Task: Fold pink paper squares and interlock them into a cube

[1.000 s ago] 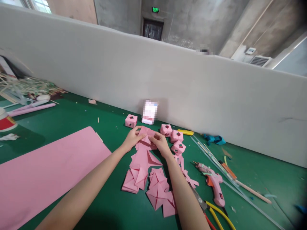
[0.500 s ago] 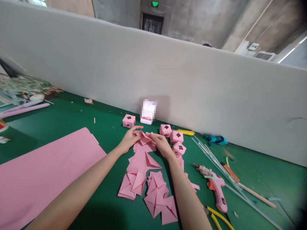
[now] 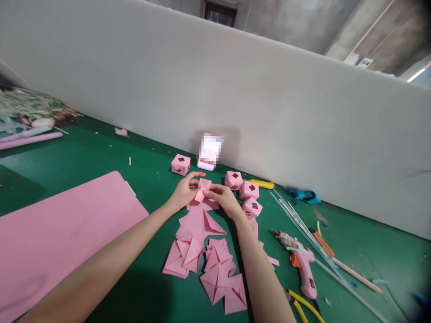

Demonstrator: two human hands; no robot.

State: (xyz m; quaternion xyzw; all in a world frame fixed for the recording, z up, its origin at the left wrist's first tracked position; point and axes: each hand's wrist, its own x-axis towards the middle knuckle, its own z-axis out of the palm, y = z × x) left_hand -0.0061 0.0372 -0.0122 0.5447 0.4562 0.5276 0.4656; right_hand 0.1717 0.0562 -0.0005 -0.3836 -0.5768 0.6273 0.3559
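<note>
My left hand (image 3: 182,192) and my right hand (image 3: 222,199) meet over the green table and pinch one small folded pink paper piece (image 3: 202,187) between their fingertips, lifted a little off the surface. Just below them lies a heap of folded pink paper triangles (image 3: 202,251). One finished pink paper cube (image 3: 181,164) stands left of my hands. Three more pink cubes (image 3: 248,190) sit to the right of my right hand.
A large pink paper sheet (image 3: 63,233) covers the left of the green table (image 3: 101,152). A pink glue gun (image 3: 301,264), yellow-handled pliers (image 3: 303,307), clear glue sticks (image 3: 303,233) and a yellow cutter (image 3: 261,183) lie at the right. A white partition wall (image 3: 235,98) runs behind. Clutter sits far left.
Both hands have raised the pink piece off the heap and folded it smaller. The camera has tilted down slightly.
</note>
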